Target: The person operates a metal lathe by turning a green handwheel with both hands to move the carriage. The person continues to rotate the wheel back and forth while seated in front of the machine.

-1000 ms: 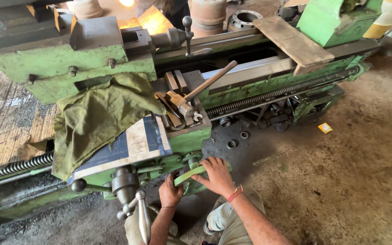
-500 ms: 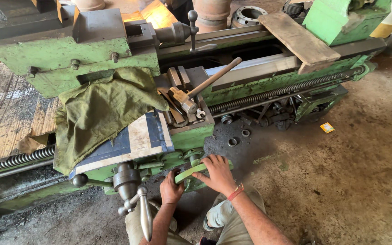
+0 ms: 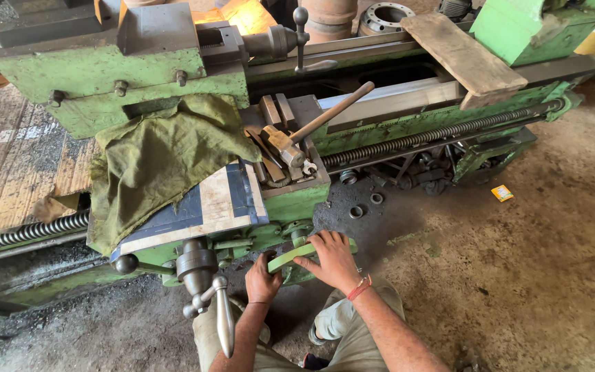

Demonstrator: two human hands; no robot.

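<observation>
Green lever (image 3: 290,257) slanting up-right

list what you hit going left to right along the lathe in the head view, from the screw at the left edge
lead screw end → olive cloth → blue and cream board → hammer → wooden plank → green housing. Below, the left hand and then the right hand are on a green strip.
</observation>
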